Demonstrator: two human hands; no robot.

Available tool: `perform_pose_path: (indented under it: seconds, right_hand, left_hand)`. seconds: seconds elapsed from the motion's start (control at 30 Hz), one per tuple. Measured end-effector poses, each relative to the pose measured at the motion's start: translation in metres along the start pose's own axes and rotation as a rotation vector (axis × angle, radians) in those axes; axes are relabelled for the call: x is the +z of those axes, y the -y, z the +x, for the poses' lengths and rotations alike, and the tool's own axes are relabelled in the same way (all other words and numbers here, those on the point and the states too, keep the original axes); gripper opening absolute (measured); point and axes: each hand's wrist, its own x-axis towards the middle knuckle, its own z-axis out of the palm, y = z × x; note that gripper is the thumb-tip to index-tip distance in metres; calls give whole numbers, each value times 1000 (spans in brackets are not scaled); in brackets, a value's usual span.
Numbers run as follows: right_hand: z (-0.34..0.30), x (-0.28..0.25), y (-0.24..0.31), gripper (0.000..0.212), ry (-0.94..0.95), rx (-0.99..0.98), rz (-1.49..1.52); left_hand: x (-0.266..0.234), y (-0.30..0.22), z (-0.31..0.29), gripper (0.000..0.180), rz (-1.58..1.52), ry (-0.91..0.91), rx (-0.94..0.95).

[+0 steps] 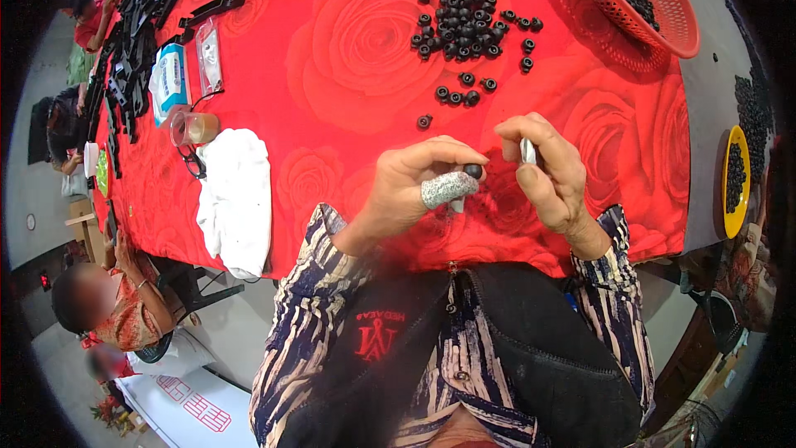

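Observation:
My left hand (396,187) is closed, pinching a small round black part (473,171) at its fingertips. A speckled grey wrap (446,189) covers its thumb. Just to the right, my right hand (557,178) pinches a small, flat, silvery piece (528,151) between thumb and fingers; its exact kind is hidden by the grip. The hands are apart, above the near edge of the table. Beyond them lies a loose pile of small round black parts (460,25), several strewn closer to my hands.
A red floral cloth (348,58) covers the table. At far right a red basket (676,8) holds black parts; a yellow dish (730,220) holds more. Leftward are a white cloth (236,199), a plastic cup (199,128), a tissue pack (170,83) and black strips (157,8). Other people sit along the left.

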Motion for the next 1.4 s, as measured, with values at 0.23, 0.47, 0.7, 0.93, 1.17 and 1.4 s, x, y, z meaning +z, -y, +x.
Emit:
perform_pose_path:
  seconds: [0.23, 0.47, 0.7, 0.93, 1.17, 1.4]
  right_hand:
    - [0, 5, 1, 29, 13, 125, 84]
    - [2, 6, 6, 23, 57, 195, 7]
    - [-1, 11, 5, 18, 4, 190, -93]
    - [0, 13, 3, 18, -14, 194, -126]
    - [-1, 15, 0, 18, -24, 184, -111]
    - [-1, 16, 1, 18, -14, 197, -144]
  left_hand:
    - [-2, 0, -1, 27, -66, -32, -25]
    - [4, 1, -1, 23, -92, -110, -72]
    - [3, 8, 0, 23, -78, -158, -92]
    - [2, 11, 0, 24, 110, -158, 35]
    - [2, 10, 0, 27, 183, -177, 45]
    - [2, 14, 0, 27, 195, -183, 66]
